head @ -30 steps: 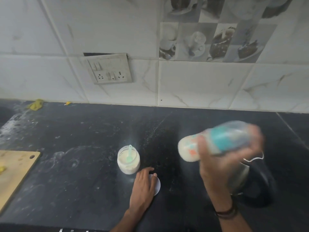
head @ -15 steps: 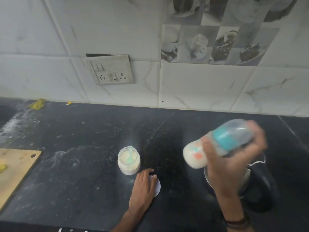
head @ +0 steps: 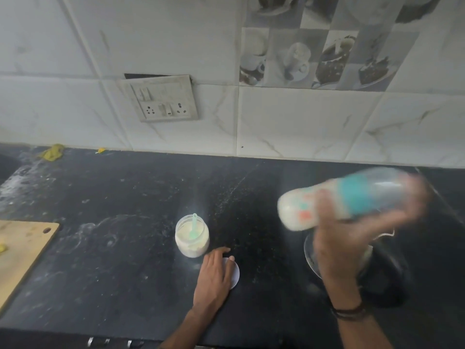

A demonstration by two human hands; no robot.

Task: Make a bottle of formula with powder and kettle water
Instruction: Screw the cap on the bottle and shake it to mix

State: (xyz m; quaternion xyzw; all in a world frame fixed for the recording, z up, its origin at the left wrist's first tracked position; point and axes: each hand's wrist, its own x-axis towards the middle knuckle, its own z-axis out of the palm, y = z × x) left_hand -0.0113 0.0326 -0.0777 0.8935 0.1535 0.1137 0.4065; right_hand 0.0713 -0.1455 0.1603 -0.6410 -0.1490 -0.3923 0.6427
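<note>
The right hand (head: pixel 352 238) holds the bottle (head: pixel 347 200) in the air, tipped nearly onto its side, base to the left and teal collar and clear cap to the right. Its fingers (head: pixel 324 210) are curled round the middle of the body; the thumb's place cannot be told through the blur. Pale milky liquid fills the base end left of those fingers. Hand and bottle are both smeared, which suggests the step in hand is shaking the mix.

The left hand (head: pixel 216 275) lies on the table (head: pixel 125 197), its fingers loosely together and laid flat over a white lid (head: pixel 235 275). Just beyond these fingertips stands the open powder jar (head: pixel 192 238) with a green scoop (head: pixel 194 227) upright in it. The kettle (head: pixel 385 280) sits directly below the right fingers, partly hidden by the wrist.

To shake well, the grip should stay wrapped on the body rather than sliding toward the cap, since a cap or collar knocked loose would probably spray formula over the table. Short, brisk strokes from the wrist would likely dissolve clumps without flinging the bottle. It would be safer to move it away from above the kettle, so a slip does not land there. Whether powder clings inside cannot be told; a look at the base once the hand stops would settle it. The jar looks ready for its lid afterwards.
</note>
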